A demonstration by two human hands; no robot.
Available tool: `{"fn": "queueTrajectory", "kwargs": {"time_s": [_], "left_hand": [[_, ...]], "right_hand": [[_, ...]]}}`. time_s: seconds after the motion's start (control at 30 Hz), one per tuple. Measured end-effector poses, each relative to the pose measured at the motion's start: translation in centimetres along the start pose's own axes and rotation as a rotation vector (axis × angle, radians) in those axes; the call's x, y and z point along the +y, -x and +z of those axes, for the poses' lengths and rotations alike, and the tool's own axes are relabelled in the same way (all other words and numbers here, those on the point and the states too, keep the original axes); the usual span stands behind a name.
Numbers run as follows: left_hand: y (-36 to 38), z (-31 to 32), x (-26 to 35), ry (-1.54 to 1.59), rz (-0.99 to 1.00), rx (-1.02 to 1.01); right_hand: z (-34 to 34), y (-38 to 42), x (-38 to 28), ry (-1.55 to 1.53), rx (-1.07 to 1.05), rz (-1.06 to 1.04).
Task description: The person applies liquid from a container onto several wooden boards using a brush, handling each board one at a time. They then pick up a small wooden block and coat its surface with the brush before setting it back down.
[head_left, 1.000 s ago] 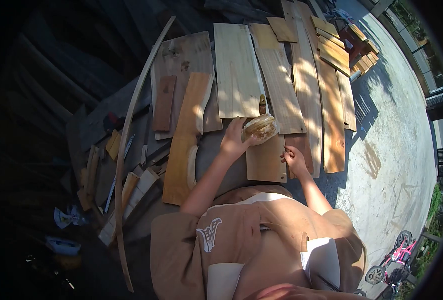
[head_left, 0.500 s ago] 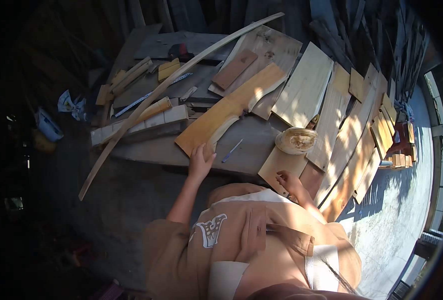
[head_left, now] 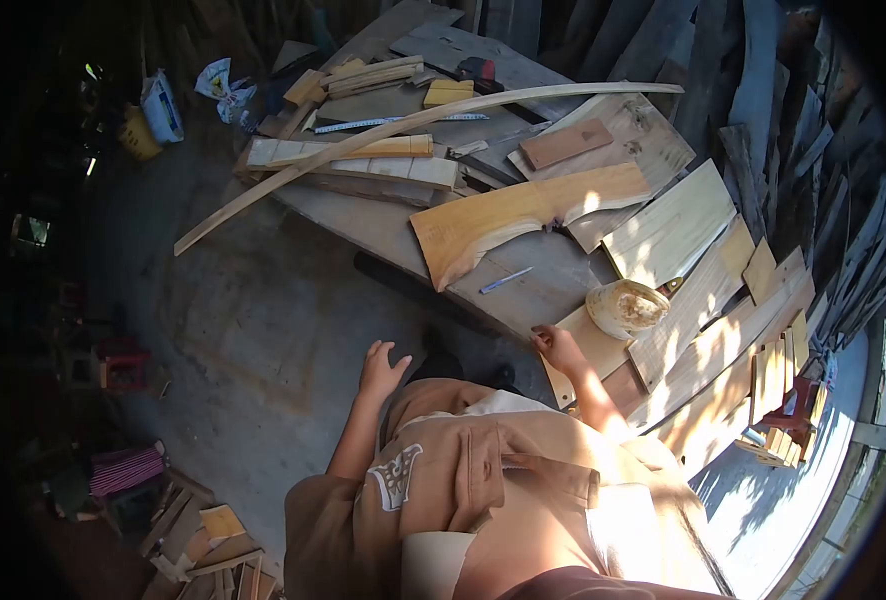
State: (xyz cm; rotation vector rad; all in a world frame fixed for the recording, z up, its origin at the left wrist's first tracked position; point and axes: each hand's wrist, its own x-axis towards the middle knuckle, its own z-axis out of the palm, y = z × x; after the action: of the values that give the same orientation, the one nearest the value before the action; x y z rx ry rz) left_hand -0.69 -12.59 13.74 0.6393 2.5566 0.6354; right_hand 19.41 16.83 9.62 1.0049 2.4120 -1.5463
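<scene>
1. Far left is deep shadow; a few small objects sit there, too dark to identify. At the near left edge a striped pink item (head_left: 128, 468) and some wood scraps (head_left: 208, 545) lie on the ground, dim and partly cut off by the dark rim.
2. At the far left a white bag (head_left: 160, 103) and crumpled pale material (head_left: 225, 78) lie on the concrete floor (head_left: 243, 320).
3. A long curved wooden strip (head_left: 403, 128) runs from the left floor area to the far right, lying across the stacked boards.
4. The left hand (head_left: 380, 371) hangs over bare floor with its fingers spread wide, holding nothing and touching nothing, well apart from the boards.
5. An orange-toned board with a wavy edge (head_left: 523, 215) lies on the grey platform (head_left: 523, 290); a small blue pen-like item (head_left: 506, 280) lies near it, too small to be sure of.
6. The right hand (head_left: 556, 345) rests on the near corner of a small flat board (head_left: 593, 345), fingers curled on its edge; whether it grips or only touches cannot be told.
7. Just right of that hand a round pale bowl-shaped object (head_left: 626, 307) stands on the boards, its contents lost in glare.
8. Further right, sunlit planks (head_left: 703, 330) fan out; the far right ones fade into shadow and are cut off by the lens rim.
</scene>
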Motion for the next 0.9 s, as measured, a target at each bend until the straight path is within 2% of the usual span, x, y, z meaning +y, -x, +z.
{"fn": "queueTrajectory", "kwargs": {"time_s": [0.17, 0.27, 0.3, 0.37, 0.47, 0.57, 0.63, 0.7, 0.77, 0.83, 0.9], "left_hand": [[-2.4, -3.3, -1.5, 0.124, 0.032, 0.078], [-8.2, -8.7, -3.6, 0.042, 0.092, 0.26], [-10.5, -10.5, -4.5, 0.035, 0.093, 0.257], [-15.7, -14.1, -6.6, -0.196, 0.139, 0.408], [-24.0, -19.5, -9.4, -0.423, 0.116, 0.486], [-30.5, -23.8, -10.9, -0.529, 0.045, 0.42], [-33.2, -25.6, -11.2, -0.57, 0.013, 0.391], [-35.3, -26.7, -12.4, -0.607, -0.049, 0.195], [-36.7, -27.2, -13.6, -0.62, -0.04, 0.157], [-37.4, -27.6, -14.4, -0.665, 0.103, 0.121], [-37.9, -28.6, -13.6, -0.606, 0.134, 0.153]], "right_hand": [[2.0, -2.2, -3.8, 0.085, -0.116, -0.014], [3.9, -6.6, -6.1, 0.022, -0.093, -0.041], [4.6, -8.1, -6.6, -0.034, -0.089, -0.039], [4.7, -10.6, -10.4, -0.099, -0.113, -0.034], [5.5, -14.9, -17.2, -0.354, 0.03, -0.015], [4.3, -17.4, -27.6, -0.458, 0.089, -0.052], [2.6, -17.4, -36.0, -0.874, -0.021, -0.363], [1.4, -16.2, -43.4, -1.326, -0.32, -0.732], [0.1, -17.0, -48.3, -1.186, -0.568, -1.105], [-0.8, -18.6, -52.4, -0.992, -0.837, -1.326], [-1.0, -19.1, -55.7, -1.019, -0.773, -1.251]]}}
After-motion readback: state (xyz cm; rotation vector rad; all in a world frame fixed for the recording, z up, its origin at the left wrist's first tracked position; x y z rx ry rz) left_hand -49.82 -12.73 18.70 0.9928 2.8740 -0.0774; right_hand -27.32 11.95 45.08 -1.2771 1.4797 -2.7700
